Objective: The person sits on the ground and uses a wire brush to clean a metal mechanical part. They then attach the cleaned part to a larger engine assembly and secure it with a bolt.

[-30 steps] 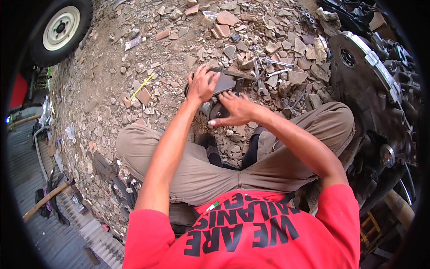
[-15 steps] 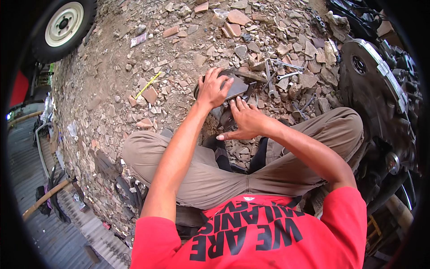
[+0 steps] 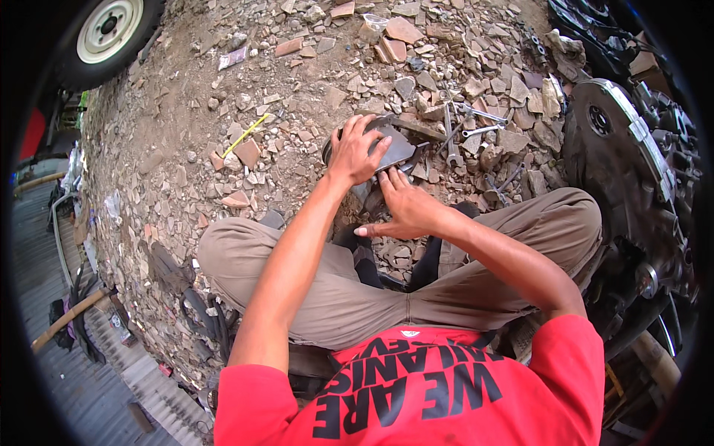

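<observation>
A dark grey metal part with a flat plate face [image 3: 399, 151] lies low over the rubble in front of my crossed legs. My left hand [image 3: 352, 154] grips it from the left, fingers curled over its far side and thumb resting on top. Touching the plate's near edge are the fingertips of my right hand [image 3: 409, 204]; its fingers are outstretched and the thumb points left, well apart. Part of the piece is hidden under my left hand, and what lies beneath the plate is hard to make out.
Several wrenches, one a combination wrench [image 3: 483, 131], lie right of the plate. A yellow stick-like object [image 3: 246, 134] lies to the left. Large greasy machinery [image 3: 606, 141] stands at the right, a wheel [image 3: 108, 31] at the far left. Broken tile pieces [image 3: 402, 30] cover the ground.
The plate's near edge has shifted slightly toward me, and my right fingertips have slid a little left along it. My left hand keeps its grip. The whole view has moved slightly.
</observation>
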A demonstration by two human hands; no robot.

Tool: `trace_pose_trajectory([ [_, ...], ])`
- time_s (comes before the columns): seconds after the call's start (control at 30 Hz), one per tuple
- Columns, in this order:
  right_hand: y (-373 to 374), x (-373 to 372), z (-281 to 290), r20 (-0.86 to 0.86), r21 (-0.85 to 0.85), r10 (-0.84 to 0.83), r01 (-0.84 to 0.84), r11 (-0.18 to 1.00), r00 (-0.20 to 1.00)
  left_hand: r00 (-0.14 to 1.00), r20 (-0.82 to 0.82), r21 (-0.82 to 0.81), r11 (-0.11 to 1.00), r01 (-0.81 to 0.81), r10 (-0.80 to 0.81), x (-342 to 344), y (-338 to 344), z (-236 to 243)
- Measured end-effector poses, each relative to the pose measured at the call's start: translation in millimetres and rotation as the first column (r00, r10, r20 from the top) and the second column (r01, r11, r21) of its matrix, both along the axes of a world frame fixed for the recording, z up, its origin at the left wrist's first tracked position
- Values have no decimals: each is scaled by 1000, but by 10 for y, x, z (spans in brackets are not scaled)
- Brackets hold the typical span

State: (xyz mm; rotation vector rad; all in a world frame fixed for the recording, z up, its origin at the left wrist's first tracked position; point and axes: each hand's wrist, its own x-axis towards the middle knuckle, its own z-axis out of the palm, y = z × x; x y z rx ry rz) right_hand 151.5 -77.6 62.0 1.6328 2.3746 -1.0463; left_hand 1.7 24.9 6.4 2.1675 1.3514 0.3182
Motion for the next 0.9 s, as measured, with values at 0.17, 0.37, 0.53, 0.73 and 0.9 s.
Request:
trace_pose_trajectory([
  [0.17, 348, 350, -287, 50, -83, 31, -27, 996, 998, 1000, 27, 16, 1000, 16, -17, -21, 5, -23],
  [0.37, 492, 455, -55, 114, -2, 102, -103, 995, 988, 1000, -5, -27, 1000, 4, -4, 21, 42, 10],
  [0.53, 714, 1000, 291, 186, -2, -147, 150, 989, 972, 1000, 19, -36, 999, -5, 6, 54, 90, -15],
  [0.73, 734, 1155, 218, 87, -8, -162, 163, 987, 983, 998, 56, -43, 999, -33, 35, 126, 166, -52],
  [0.9, 656, 963, 105, -98, 79, -231, 239, 968, 968, 997, 54, -42, 998, -43, 45, 139, 163, -44],
])
